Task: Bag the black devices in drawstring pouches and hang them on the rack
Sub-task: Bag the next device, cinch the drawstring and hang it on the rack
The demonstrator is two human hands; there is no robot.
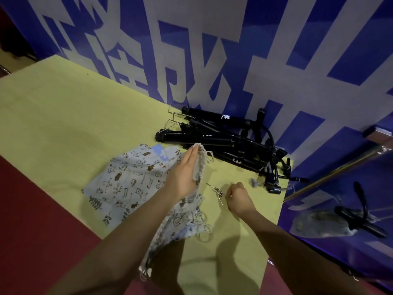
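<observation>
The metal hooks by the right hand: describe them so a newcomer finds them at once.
On the yellow-green table, look between the two hands, nearer the right hand. The metal hooks lie there in a small shiny cluster, unlike the patterned pouches to their left and the black devices behind.

And here's the pale yellow-green bench [63, 116], its flat top running from the near edge right up to the back. Behind it stands the blue wall banner with large white characters [212, 50], filling the whole upper view and touching the bench along its far edge. Down below left, a dark red floor [32, 231] borders the bench. Far left, top corner, a dark shadowy patch [12, 39], too dim to make out, possibly furniture.
</observation>
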